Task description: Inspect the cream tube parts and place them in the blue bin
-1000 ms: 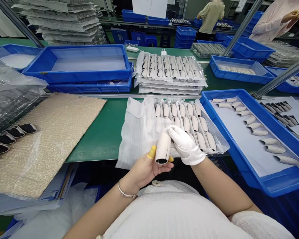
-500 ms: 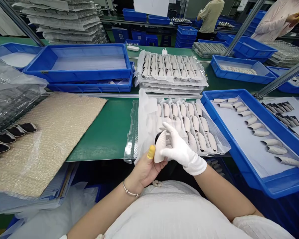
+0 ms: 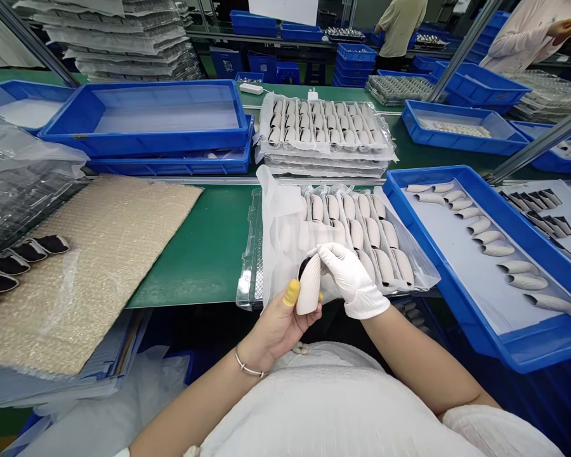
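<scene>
Between my hands is a curved, ribbed off-white shell (image 3: 309,285) with a dark inside showing at its upper end. My left hand (image 3: 285,317), with yellow covers on the fingertips, grips its lower part between thumb and fingers. The white-gloved right hand (image 3: 354,282) is closed, its fingertips pinching the shell's upper end. Just beyond lies a clear tray (image 3: 250,273) lined with thin white paper (image 3: 278,254), holding rows of similar shells (image 3: 374,235). Part of the rows is covered by the paper and my hands.
To the right, a blue bin (image 3: 504,355) holds more shells on white paper. Bubble wrap (image 3: 99,273) with dark-lined pieces (image 3: 31,251) lies left. Stacked filled trays (image 3: 326,130) and blue bins (image 3: 147,149) stand behind. A metal post (image 3: 518,162) slants at right. Two people are farther back.
The shell has turned more upright, its ribbed outside facing me. My right hand's fingers have closed from spread to a pinch at its upper end.
</scene>
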`<action>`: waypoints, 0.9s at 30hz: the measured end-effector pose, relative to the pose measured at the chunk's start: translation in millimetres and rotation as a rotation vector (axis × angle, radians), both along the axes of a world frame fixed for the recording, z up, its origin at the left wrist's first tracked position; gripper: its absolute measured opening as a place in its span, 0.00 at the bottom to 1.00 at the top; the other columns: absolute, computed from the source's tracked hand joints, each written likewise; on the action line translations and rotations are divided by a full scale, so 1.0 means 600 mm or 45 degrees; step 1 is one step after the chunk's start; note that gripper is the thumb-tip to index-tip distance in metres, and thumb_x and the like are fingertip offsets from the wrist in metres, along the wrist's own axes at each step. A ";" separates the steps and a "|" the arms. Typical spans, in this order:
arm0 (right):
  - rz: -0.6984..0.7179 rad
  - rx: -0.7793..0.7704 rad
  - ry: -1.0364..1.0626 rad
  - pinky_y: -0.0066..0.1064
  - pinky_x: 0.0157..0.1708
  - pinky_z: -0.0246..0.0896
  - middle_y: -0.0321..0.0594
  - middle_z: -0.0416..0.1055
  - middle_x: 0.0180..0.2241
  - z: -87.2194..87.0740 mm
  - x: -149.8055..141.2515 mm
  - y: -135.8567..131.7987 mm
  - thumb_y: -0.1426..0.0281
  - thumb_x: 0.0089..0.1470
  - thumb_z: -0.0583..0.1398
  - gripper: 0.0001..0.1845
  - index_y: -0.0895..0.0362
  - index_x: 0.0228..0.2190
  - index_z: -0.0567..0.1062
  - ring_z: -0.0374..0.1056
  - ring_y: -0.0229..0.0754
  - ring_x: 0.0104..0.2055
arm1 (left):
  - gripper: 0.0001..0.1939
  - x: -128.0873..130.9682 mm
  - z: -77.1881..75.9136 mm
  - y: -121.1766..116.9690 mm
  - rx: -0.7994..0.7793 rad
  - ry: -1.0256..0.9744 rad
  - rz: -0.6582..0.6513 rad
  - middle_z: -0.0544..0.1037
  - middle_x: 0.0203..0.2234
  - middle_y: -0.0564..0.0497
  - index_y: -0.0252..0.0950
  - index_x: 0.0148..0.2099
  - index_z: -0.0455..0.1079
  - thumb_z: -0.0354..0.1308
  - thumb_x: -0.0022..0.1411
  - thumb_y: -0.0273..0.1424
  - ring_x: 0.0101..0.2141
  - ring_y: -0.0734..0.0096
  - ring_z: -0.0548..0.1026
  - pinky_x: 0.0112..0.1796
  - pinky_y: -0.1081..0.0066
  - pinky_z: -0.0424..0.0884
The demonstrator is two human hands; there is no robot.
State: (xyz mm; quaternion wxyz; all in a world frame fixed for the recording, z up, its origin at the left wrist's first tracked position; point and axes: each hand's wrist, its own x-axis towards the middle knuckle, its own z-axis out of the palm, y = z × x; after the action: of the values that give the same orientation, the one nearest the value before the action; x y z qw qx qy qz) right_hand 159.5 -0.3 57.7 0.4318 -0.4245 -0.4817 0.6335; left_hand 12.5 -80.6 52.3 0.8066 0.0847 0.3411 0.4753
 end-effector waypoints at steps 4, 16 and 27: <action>0.010 -0.082 0.096 0.31 0.38 0.64 0.38 0.74 0.31 -0.017 0.002 0.001 0.52 0.56 0.65 0.20 0.58 0.33 0.77 0.69 0.38 0.33 | 0.22 0.001 0.003 0.001 -0.044 -0.060 0.006 0.80 0.30 0.46 0.28 0.40 0.76 0.66 0.58 0.46 0.29 0.74 0.78 0.32 0.77 0.79; 0.103 -0.322 0.510 0.24 0.25 0.59 0.33 0.67 0.26 -0.021 -0.025 -0.001 0.53 0.48 0.71 0.21 0.57 0.30 0.73 0.62 0.32 0.26 | 0.21 0.008 0.047 0.001 -0.321 -0.522 0.090 0.77 0.30 0.47 0.26 0.44 0.71 0.47 0.73 0.41 0.26 0.78 0.77 0.30 0.79 0.79; 0.296 -0.181 0.405 0.27 0.27 0.62 0.35 0.70 0.27 0.006 -0.002 0.008 0.56 0.54 0.68 0.17 0.57 0.35 0.76 0.64 0.34 0.26 | 0.28 0.002 0.032 -0.001 0.106 -0.231 -0.105 0.76 0.30 0.49 0.31 0.45 0.72 0.53 0.66 0.53 0.26 0.79 0.75 0.30 0.78 0.76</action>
State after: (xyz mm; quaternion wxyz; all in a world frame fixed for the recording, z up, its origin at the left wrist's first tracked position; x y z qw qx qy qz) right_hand 158.3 4.3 61.3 0.3954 -0.2902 -0.4073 0.7704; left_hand 14.0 -81.4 71.8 0.8489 0.0888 0.2427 0.4611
